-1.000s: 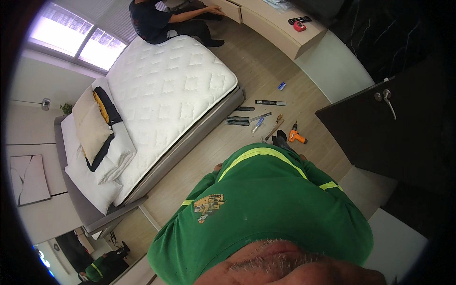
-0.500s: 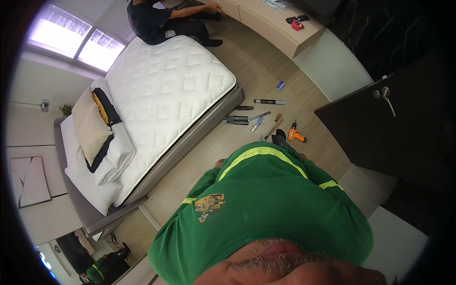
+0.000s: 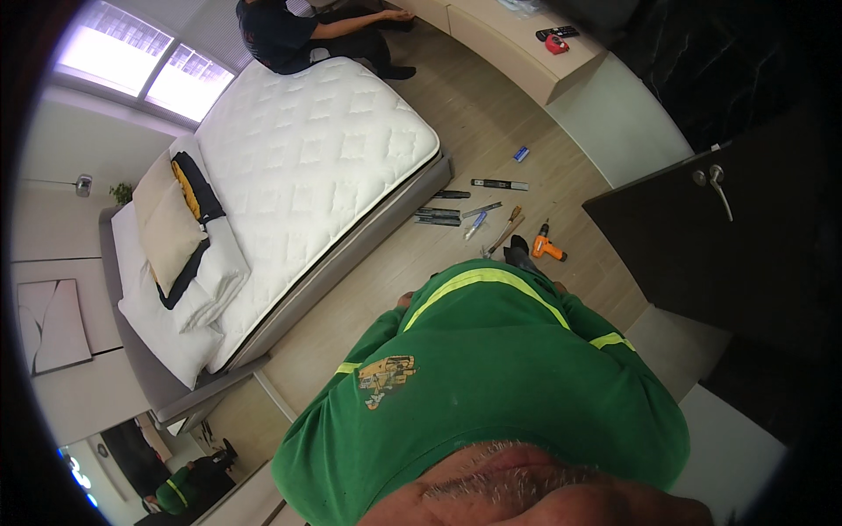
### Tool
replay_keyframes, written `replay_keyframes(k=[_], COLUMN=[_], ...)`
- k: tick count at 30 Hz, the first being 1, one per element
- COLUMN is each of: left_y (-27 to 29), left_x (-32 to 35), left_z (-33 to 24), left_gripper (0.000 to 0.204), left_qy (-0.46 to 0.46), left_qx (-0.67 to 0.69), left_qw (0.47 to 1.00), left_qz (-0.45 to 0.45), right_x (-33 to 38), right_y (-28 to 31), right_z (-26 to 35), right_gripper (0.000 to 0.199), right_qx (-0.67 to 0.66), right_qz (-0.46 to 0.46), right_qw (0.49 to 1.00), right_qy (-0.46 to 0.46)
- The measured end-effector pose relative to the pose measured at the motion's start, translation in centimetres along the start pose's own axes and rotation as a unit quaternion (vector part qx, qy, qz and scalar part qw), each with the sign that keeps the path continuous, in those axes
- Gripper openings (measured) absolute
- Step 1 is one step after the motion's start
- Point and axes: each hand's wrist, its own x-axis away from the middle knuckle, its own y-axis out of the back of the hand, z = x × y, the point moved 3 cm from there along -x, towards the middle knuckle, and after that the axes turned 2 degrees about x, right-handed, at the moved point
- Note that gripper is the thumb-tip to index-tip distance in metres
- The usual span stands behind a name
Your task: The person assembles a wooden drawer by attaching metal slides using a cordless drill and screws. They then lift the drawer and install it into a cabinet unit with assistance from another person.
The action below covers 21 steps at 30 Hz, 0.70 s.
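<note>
Only a sliver of my left hand [image 3: 405,300] shows beside my green sleeve, its fingers hidden behind my body. My right hand [image 3: 560,287] peeks out at the other side, fingers hidden too. On the floor just ahead, an orange cordless drill [image 3: 549,245] lies nearest my right hand. Left of it rests a hammer [image 3: 503,232] with a wooden handle, close to my dark-covered foot [image 3: 518,253]. A small blue-and-clear item [image 3: 476,225] and a thin metal strip [image 3: 481,210] lie farther left. Several dark metal drawer slides [image 3: 438,216] are grouped by the bed; another slide [image 3: 500,185] lies beyond.
A bed with a white mattress [image 3: 316,167] fills the left side. Another person [image 3: 281,39] sits on the floor past its far end, an arm reaching to a long cabinet [image 3: 500,44]. A small blue box [image 3: 521,154] lies on the floor. A dark door [image 3: 702,228] stands at right.
The view has shifted slightly. The seated person's hand has moved a little at the cabinet. The tools on the floor lie as before, and my hands stay put.
</note>
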Motion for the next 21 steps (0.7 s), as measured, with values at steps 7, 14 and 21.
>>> replay_keyframes(k=[7, 14, 21], left_y=[-1.8, -0.1, -0.5], left_x=[0.8, 1.1, 1.3], left_z=[-1.9, -2.4, -3.6], left_gripper=[0.053, 0.051, 0.048], left_qy=[0.013, -0.025, -0.025], left_qx=[0.016, 0.026, -0.014], left_qw=[1.0, 0.999, 1.0], left_qz=[0.01, 0.019, 0.011], right_x=[-0.5, 0.1, 0.7], right_y=[1.4, 1.0, 1.1], right_z=[-1.8, 0.7, 0.5], right_gripper=[0.045, 0.044, 0.043], right_qx=[0.025, 0.029, 0.016], right_qz=[-0.003, -0.007, -0.009], right_qw=[1.0, 1.0, 0.999], right_qy=[0.003, -0.011, -0.034])
